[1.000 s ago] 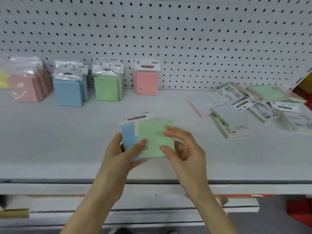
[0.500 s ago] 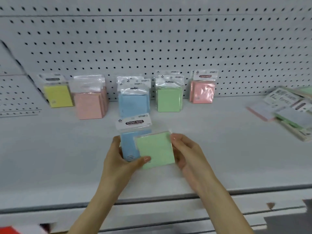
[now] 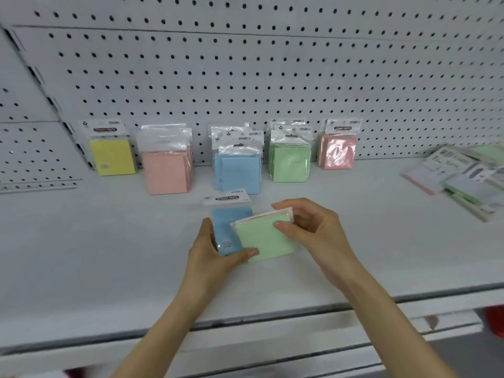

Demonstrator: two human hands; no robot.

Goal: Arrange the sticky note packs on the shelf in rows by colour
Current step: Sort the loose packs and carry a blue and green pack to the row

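Blue pack (image 3: 227, 230), in hand: header reads "STICKY NOTE", blurred. Yellow pack (image 3: 112, 156) and rightmost pink pack (image 3: 339, 152): same header label, barely legible. Smaller print unreadable.

A shop display: a white retail shelf (image 3: 81, 255) backed by perforated pegboard (image 3: 245, 77), carrying sealed sticky note packs (image 3: 290, 156) with hang-tab header cards stood in colour groups.

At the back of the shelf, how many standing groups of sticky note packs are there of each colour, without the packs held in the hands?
Yellow group: 1
Pink groups: 2
Blue group: 1
Green group: 1
Total: 5
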